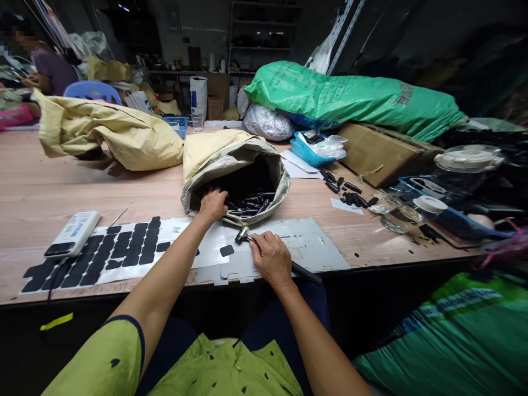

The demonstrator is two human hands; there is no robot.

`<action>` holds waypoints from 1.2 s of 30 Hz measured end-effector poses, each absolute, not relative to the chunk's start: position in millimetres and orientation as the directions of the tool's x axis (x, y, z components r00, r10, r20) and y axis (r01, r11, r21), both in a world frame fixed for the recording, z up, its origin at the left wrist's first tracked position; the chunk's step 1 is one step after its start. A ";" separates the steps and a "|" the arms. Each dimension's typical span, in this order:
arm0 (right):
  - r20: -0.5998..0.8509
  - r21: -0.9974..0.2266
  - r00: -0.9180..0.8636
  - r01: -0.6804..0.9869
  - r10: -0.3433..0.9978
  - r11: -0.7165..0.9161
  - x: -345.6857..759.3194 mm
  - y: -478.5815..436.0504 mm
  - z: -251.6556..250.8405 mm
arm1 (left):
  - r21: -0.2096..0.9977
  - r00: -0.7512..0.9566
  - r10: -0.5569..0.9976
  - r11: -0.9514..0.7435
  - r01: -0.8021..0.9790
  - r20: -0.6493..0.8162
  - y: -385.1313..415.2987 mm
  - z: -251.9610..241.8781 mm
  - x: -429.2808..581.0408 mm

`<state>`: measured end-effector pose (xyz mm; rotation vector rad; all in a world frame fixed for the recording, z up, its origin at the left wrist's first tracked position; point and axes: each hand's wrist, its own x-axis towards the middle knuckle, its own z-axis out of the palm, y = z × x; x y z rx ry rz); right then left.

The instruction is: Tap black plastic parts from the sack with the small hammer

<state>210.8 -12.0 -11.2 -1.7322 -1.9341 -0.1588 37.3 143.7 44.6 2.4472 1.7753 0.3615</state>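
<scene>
My left hand (213, 204) reaches into the mouth of a tan woven sack (231, 144) lying on the table. Its fingers are curled and partly hidden, so what they hold cannot be made out. Several slim black parts (249, 206) lie inside the sack, just right of that hand. My right hand (272, 257) is closed around a small hammer (306, 272) with a black handle. The hammer's metal head points up-left, in front of the sack's lower rim. Beneath it lies a grey-white board (311, 242), with a single black sticker (226, 251) nearby.
Left are a sheet of black stickers (136, 245) and a white device (74, 234). Behind lie another tan sack (124, 132), a green sack (350, 99) and a cardboard box (383, 148). Loose black parts (350, 192) and jars lie right. A person (51, 69) sits far left.
</scene>
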 end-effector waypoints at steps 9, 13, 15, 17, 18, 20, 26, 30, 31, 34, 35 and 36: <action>0.447 -0.257 -0.026 0.954 0.894 0.156 210.4 -11.3 -10.7 | 0.257 0.329 0.920 -0.377 0.890 0.213 136.4 32.9 32.7; 0.443 -0.258 -0.023 0.954 0.896 0.152 210.3 -11.5 -11.3 | 0.230 0.421 0.902 -0.432 0.872 0.098 142.2 37.3 39.2; 0.445 -0.261 -0.023 0.953 0.895 0.154 210.3 -11.6 -11.7 | 0.188 0.409 0.912 -0.406 0.894 0.026 145.9 39.5 45.0; 0.449 -0.266 -0.022 0.951 0.893 0.157 210.2 -11.6 -11.8 | 0.159 0.389 0.921 -0.382 0.911 -0.015 148.3 40.7 50.0; 0.451 -0.269 -0.020 0.950 0.892 0.158 210.1 -11.5 -11.7 | 0.152 0.387 0.922 -0.380 0.913 -0.021 148.7 41.1 51.6; 0.453 -0.271 -0.018 0.950 0.891 0.157 210.0 -11.4 -11.5 | 0.145 0.392 0.920 -0.386 0.911 -0.018 147.3 42.0 52.0; 0.458 -0.269 -0.022 0.949 0.889 0.162 210.4 -11.2 -12.1 | 0.233 0.329 0.907 -0.391 0.890 0.264 117.4 50.0 25.3; 0.464 -0.269 -0.021 0.949 0.886 0.163 211.0 -10.7 -13.6 | 0.436 0.295 0.900 -0.417 0.798 0.321 70.8 44.0 -2.7; 0.464 -0.269 -0.021 0.949 0.885 0.163 211.2 -10.5 -14.0 | 0.482 0.308 0.901 -0.425 0.766 0.304 57.9 39.4 -7.7; 0.465 -0.265 -0.025 0.950 0.885 0.166 211.6 -10.4 -14.9 | 0.563 0.343 0.903 -0.429 0.707 0.258 24.6 22.2 -14.6; 0.465 -0.262 -0.027 0.950 0.885 0.167 211.6 -10.5 -15.0 | 0.572 0.347 0.903 -0.429 0.699 0.252 16.7 16.7 -14.5; 0.466 -0.259 -0.029 0.951 0.885 0.167 211.6 -10.7 -15.1 | 0.575 0.355 0.901 -0.434 0.694 0.251 10.6 11.8 -13.7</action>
